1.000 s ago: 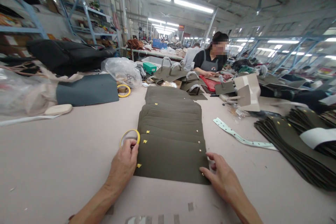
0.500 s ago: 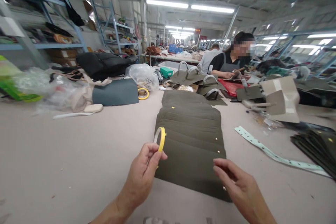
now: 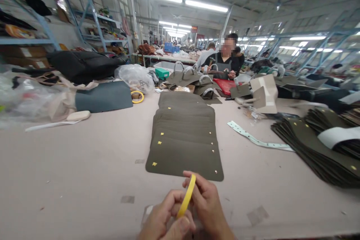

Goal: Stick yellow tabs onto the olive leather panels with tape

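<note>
A narrow roll of yellow tape (image 3: 186, 196) is in my left hand (image 3: 164, 219), gripped at its lower edge between thumb and fingers. My right hand (image 3: 209, 202) is at the roll's upper end, its bent fingers closed around it; the fingertips are partly hidden. Just beyond my hands lies an overlapping stack of dark olive panels (image 3: 185, 157) with rounded corners. Small yellow tape pieces (image 3: 154, 164) sit along the stack's left side, and small shiny metal studs (image 3: 216, 171) run along its right.
More olive panels (image 3: 306, 150) are piled at right, near a pale green dotted strip (image 3: 258, 140). Olive bag parts with handles (image 3: 182, 77) lie at the back, where another person (image 3: 223, 62) works. A grey-blue sheet (image 3: 104, 97) and another yellow roll (image 3: 137, 97) lie at left.
My left hand has drawn the tape roll back from the stack toward me. My right hand has left the stack's right side and met the roll. The view has turned right.
</note>
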`<act>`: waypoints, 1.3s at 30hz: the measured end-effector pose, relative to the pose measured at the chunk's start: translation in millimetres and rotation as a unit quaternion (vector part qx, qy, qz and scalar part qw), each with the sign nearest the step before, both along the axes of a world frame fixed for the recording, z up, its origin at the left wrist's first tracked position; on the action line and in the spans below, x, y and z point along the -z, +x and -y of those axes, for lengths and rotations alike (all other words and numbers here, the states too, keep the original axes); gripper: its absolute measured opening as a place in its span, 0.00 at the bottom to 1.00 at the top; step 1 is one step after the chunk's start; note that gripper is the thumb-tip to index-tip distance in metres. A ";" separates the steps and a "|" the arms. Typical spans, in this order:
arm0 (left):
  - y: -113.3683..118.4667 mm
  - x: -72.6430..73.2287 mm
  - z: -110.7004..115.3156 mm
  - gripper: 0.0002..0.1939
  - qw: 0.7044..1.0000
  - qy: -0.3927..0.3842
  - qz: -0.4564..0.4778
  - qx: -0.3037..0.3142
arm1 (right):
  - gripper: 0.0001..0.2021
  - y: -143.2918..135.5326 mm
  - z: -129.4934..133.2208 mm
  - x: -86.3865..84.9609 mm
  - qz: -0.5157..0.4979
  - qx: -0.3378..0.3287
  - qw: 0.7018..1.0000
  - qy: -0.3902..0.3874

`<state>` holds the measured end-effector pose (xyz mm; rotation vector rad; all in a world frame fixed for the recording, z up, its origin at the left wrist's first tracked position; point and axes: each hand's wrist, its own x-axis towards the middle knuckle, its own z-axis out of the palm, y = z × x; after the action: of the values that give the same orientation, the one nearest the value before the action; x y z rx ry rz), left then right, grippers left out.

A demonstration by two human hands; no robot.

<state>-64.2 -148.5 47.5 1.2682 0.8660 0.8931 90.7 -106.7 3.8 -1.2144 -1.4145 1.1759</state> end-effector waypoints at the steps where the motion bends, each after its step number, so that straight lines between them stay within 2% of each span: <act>1: 3.9 -1.6 0.0 0.23 1.000 -0.007 -0.014 -0.002 | 0.18 2.4 3.6 4.3 0.024 0.024 0.999 0.026; 4: 14.8 -6.4 -1.5 0.21 0.999 -0.006 -0.030 -0.020 | 0.16 11.8 12.6 11.5 0.077 0.068 0.990 0.095; 7: 21.9 -8.3 0.0 0.20 0.999 -0.035 -0.029 0.004 | 0.14 24.6 20.4 10.3 0.087 0.041 0.989 0.113; 9: 24.0 -8.4 2.8 0.19 0.996 -0.032 -0.075 0.019 | 0.14 35.6 25.6 6.3 0.080 0.029 0.991 0.107; 11: 25.0 -8.6 5.3 0.15 0.986 0.022 -0.166 0.013 | 0.13 47.2 31.1 0.3 0.075 0.043 0.990 0.115; 13: 26.2 -8.6 6.7 0.12 0.960 0.097 -0.263 0.001 | 0.11 57.1 36.5 -7.7 0.091 0.042 0.983 0.152; 17: 31.1 -4.6 6.6 0.11 0.902 0.225 -0.368 -0.009 | 0.13 65.4 44.0 -22.7 0.169 -0.027 0.949 0.266; 21: 35.5 3.1 6.9 0.13 0.876 0.295 -0.381 -0.003 | 0.15 63.5 45.6 -26.0 0.204 -0.048 0.929 0.305; 28: 38.9 13.9 3.1 0.14 0.825 0.385 -0.413 -0.005 | 0.10 61.3 41.4 -15.0 0.229 -0.050 0.916 0.326; 34: 39.9 22.9 -10.1 0.13 0.775 0.477 -0.414 -0.030 | 0.11 57.3 32.4 -7.2 0.235 -0.007 0.894 0.381; 37: 40.5 23.6 -17.9 0.13 0.769 0.494 -0.400 -0.071 | 0.11 55.4 26.6 -9.3 0.247 0.018 0.881 0.402; 39: 41.1 23.5 -22.9 0.14 0.779 0.486 -0.391 -0.069 | 0.10 55.0 21.8 -11.1 0.256 0.024 0.875 0.409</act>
<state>-23.1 -125.6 24.0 2.6368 1.1881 0.9606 145.7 -128.5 14.9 -0.9375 -1.9684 0.1118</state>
